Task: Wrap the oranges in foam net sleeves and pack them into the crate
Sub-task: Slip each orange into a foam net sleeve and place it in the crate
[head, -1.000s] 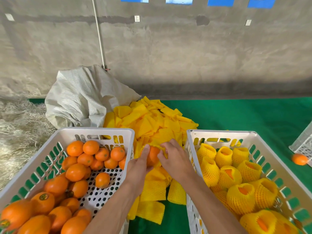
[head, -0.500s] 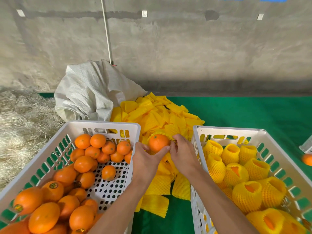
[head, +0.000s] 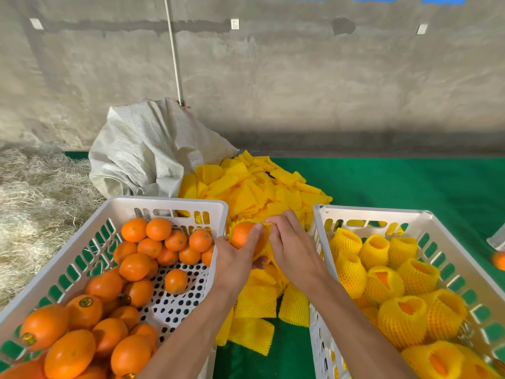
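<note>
Single head camera, wide-angle, looking forward and down, close over hands.

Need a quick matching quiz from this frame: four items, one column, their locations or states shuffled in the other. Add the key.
Items:
1. bare oranges
2. sleeved oranges
3. loose foam sleeves
4. stray orange

Places or states:
A. heaped on the green mat between the crates
B. alone on the mat at the far right edge
C. in the left crate
D. in the right crate

Pairs: 1-C, 2-D, 3-A, 4-B
</note>
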`<state>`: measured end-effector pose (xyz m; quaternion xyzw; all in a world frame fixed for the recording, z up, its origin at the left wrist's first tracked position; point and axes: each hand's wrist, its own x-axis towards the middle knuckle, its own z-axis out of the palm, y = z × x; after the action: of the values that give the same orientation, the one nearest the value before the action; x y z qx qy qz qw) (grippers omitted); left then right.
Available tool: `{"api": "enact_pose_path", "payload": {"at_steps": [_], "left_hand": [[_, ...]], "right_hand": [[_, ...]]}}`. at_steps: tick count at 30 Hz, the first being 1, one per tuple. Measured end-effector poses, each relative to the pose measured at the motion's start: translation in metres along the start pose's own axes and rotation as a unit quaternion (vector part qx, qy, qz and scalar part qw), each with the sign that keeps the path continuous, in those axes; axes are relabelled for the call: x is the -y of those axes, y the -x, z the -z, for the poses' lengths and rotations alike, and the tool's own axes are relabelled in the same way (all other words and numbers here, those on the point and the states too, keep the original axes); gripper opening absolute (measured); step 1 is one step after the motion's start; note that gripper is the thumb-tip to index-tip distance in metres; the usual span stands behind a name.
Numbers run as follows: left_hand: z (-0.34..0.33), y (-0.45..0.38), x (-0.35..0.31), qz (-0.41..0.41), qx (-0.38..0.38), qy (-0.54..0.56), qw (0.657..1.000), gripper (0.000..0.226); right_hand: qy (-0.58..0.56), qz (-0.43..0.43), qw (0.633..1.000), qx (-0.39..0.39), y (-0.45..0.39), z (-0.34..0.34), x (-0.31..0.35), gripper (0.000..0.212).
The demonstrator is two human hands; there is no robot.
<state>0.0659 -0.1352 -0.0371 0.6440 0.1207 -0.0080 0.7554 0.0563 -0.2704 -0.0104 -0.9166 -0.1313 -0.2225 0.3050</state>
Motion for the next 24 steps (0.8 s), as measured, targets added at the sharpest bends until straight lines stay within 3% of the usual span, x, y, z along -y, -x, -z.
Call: {"api": "enact_pose_path", "payload": {"at_steps": [5, 9, 11, 13, 15, 20, 24], "left_hand": [[-0.004, 0.0, -0.003, 0.011, 0.083, 0.113, 0.99, 0.051], [-0.003, 0.001, -0.004, 0.043, 0.123, 0.173, 0.976, 0.072], [-0.003, 0.003, -0.004, 0.039, 0.105, 0.1, 0.989, 0.076], [-0.005, 0.003, -0.003, 0.013, 0.074, 0.016, 0.997, 0.064], [-0.004, 0.003, -0.002, 0.002, 0.048, 0.007, 0.999, 0.057], [-0.001, 0.001, -0.004, -0.03, 0.001, 0.003, 1.0, 0.066], [0.001, 0.002, -0.004, -0.071, -0.035, -0.042, 0.996, 0.069]], "right_hand": [[-0.016, -0.046, 0.999, 0.012, 0.002, -0.006, -0.007, 0.028], [-0.047, -0.105, 0.992, 0.055, 0.002, -0.007, -0.016, 0.038], [-0.036, -0.097, 0.993, 0.048, 0.0, -0.003, -0.019, 0.036], [-0.019, -0.088, 0.995, 0.033, -0.002, 0.001, -0.019, 0.034], [0.004, -0.068, 0.997, 0.032, -0.003, 0.002, -0.016, 0.032], [0.081, -0.015, 0.996, 0.034, -0.005, 0.008, -0.006, 0.029], [0.071, 0.025, 0.997, 0.019, -0.003, 0.006, 0.004, 0.026]]}}
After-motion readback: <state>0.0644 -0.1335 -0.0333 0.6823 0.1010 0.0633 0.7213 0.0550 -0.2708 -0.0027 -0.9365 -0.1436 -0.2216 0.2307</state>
